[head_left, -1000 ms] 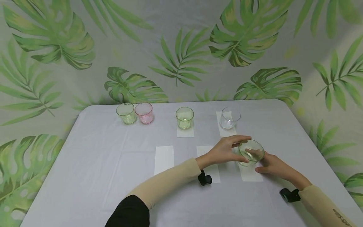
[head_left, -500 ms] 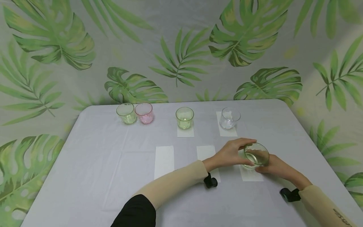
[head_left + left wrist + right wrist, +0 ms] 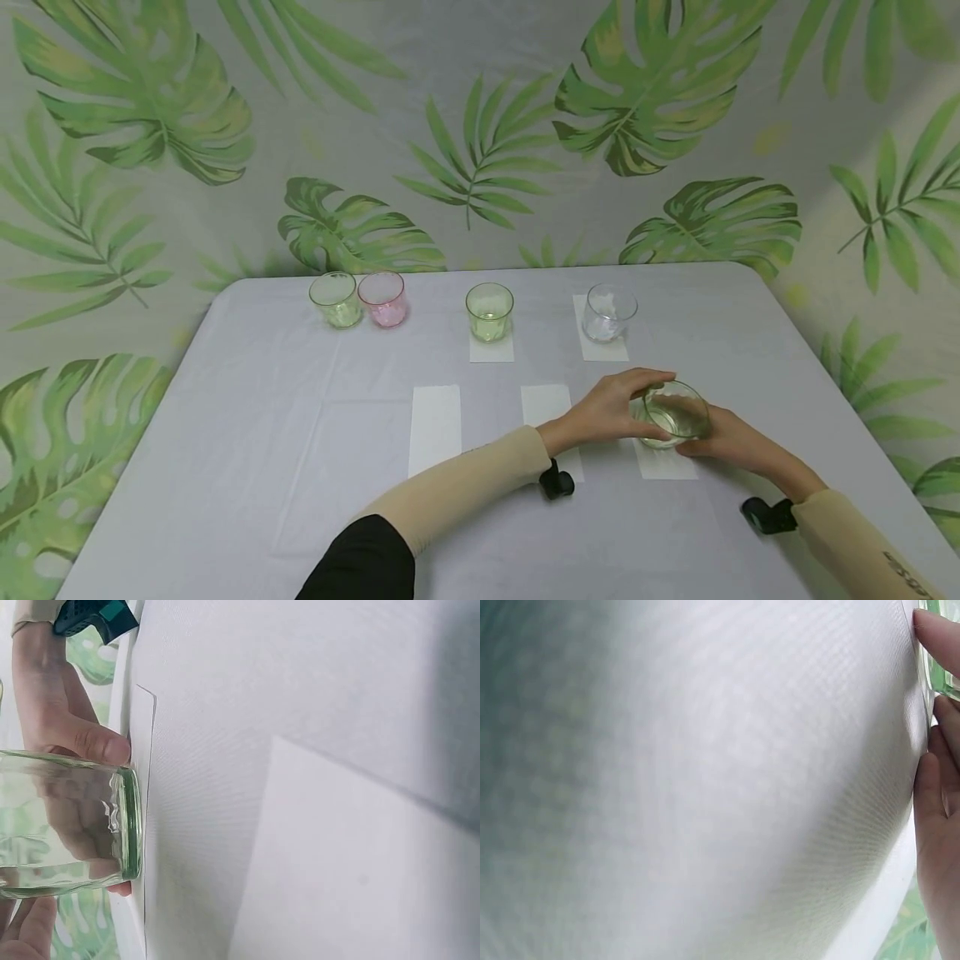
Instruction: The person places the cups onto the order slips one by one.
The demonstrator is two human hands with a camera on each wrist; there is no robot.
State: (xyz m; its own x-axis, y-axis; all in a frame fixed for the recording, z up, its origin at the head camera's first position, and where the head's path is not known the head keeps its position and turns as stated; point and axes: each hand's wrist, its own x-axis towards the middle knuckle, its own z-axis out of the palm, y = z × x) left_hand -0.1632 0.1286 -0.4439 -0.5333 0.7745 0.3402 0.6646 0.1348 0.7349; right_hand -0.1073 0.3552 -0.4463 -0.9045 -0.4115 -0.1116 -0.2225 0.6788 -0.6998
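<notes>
My left hand [image 3: 618,406] grips a pale green glass cup [image 3: 677,425] from its left side, thumb in front and fingers at the far side near the rim. From the right, my right hand [image 3: 726,435] holds the same cup low down, its thumb near the base and its fingers curled behind the glass. The cup stands upright over a white paper strip [image 3: 667,465]. In the left wrist view the cup's base [image 3: 131,825] is very close to the paper; whether it touches, I cannot tell. The right wrist view shows only a corner of the glass beside the right hand [image 3: 939,802].
At the back, a green cup [image 3: 490,314] and a clear cup [image 3: 609,315] stand on paper strips. Another green cup [image 3: 335,302] and a pink cup [image 3: 383,302] stand side by side at back left. Two more strips, one [image 3: 435,425] at left and one [image 3: 545,404] partly under the left arm, lie in front.
The left hand and the green cup have moved right and slightly toward me, the cup settling lower between both hands. In the last half second they barely shifted. The right hand stayed in place.
</notes>
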